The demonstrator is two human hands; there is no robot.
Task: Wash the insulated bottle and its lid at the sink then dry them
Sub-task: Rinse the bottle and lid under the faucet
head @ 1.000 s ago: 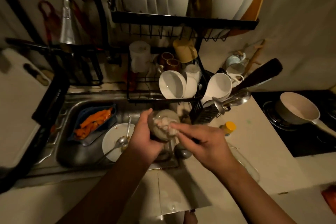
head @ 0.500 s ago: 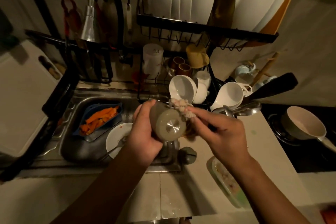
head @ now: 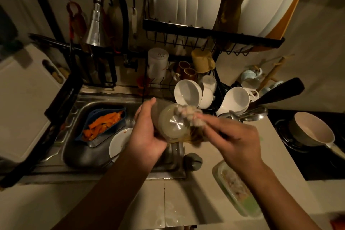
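The bottle (head: 172, 125) is pale grey-green and cylindrical, with a shiny round metal disc set in its base. It lies tipped roughly on its side in the air, base toward the camera and mouth end pointing away, over the right edge of the sink (head: 84, 155). The left hand (head: 147, 132) grips its body from the left. A foamy sponge (head: 188, 115), held by the blurred right hand (head: 237, 142), touches its upper right side. The lid (head: 193, 161), round and dark grey-green, sits on the counter just beside the sink's right corner, apart from the bottle.
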